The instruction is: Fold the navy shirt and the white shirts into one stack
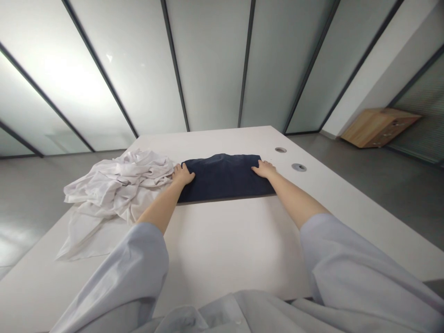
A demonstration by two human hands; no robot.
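A navy folded cloth lies as a flat rectangle on the white table, its far edge slightly rumpled and raised. My left hand holds its left side near the far corner, thumb on top of the fabric. At the opposite far corner, my right hand grips the right side in the same way, thumb on top. The undersides of the fingers are partly hidden. Just left of my left hand is a loose heap of crumpled white fabric, close to my wrist.
The white table extends around the cloth, with two round cable holes, a far grommet and a nearer grommet, on the right. Part of the white heap spreads toward the table's left edge. Frosted glass panels and a wooden cabinet stand beyond.
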